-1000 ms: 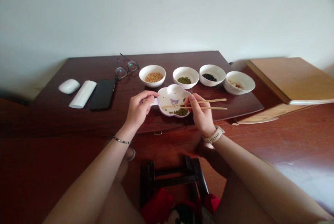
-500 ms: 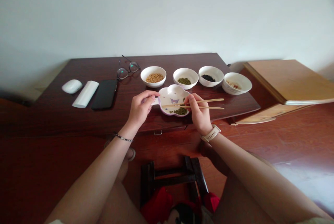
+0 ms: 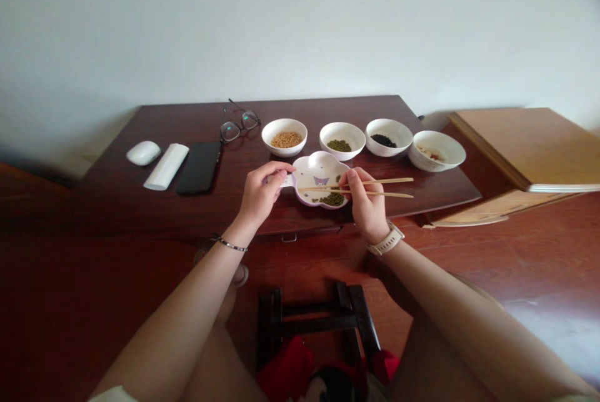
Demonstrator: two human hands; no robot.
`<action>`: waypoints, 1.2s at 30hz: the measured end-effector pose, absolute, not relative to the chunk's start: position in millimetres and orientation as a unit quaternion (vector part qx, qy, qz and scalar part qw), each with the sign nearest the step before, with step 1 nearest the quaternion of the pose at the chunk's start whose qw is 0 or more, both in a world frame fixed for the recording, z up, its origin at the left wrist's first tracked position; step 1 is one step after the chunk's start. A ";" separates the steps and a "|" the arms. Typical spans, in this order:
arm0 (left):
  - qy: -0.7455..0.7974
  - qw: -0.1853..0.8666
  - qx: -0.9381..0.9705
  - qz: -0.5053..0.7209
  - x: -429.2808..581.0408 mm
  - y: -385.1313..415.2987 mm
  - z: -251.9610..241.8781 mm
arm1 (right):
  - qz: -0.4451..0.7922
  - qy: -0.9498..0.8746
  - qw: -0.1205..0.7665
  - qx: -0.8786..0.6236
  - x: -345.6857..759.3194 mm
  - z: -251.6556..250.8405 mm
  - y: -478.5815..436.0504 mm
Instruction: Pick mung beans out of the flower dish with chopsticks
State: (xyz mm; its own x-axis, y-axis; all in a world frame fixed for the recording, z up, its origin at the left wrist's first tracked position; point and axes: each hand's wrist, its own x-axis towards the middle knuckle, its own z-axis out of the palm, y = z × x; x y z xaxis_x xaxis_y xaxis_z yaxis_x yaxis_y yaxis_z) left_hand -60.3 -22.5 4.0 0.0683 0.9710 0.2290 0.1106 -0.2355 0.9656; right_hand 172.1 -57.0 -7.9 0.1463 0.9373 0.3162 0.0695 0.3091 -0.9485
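Moved: head view, so everything sits further right.
Left hand [image 3: 259, 197]: curled, pinching the white flower-shaped ceramic dish [image 3: 319, 172] by its tab.
Right hand [image 3: 369, 202]: gripping thin bamboo chopsticks [image 3: 384, 187], tips over the dish.
Dish: on dark polished-wood tabletop [image 3: 131, 208], holding green mung beans [image 3: 332, 200].

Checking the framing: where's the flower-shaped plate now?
In the head view, the flower-shaped plate sits between the left hand and right hand, just in front of the bowl of mung beans.

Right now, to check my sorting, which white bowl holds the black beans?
The third white bowl from the left, between the bowl of green mung beans and the rightmost bowl. Only it holds small black beans.
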 end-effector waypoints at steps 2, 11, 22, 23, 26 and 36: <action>0.453 0.419 0.599 0.510 -61.0 -21.7 2.5 | 0.362 -0.543 0.598 -0.465 172.1 -8.0 -56.6; 0.457 0.416 0.601 0.507 -62.8 -20.8 0.8 | 0.356 -0.548 0.598 -0.464 171.7 -5.0 -56.6; 0.455 0.421 0.596 0.509 -63.2 -20.5 -0.5 | 0.365 -0.548 0.596 -0.460 172.3 -6.5 -56.5; 0.455 0.421 0.597 0.509 -63.4 -20.2 -1.2 | 0.363 -0.548 0.597 -0.460 172.4 -7.0 -56.3; 0.453 0.423 0.596 0.511 -63.6 -19.2 -3.0 | 0.363 -0.547 0.601 -0.455 172.8 -9.0 -55.5; 0.453 0.417 0.599 0.511 -64.3 -18.7 -4.8 | 0.368 -0.542 0.607 -0.449 172.8 -10.7 -55.0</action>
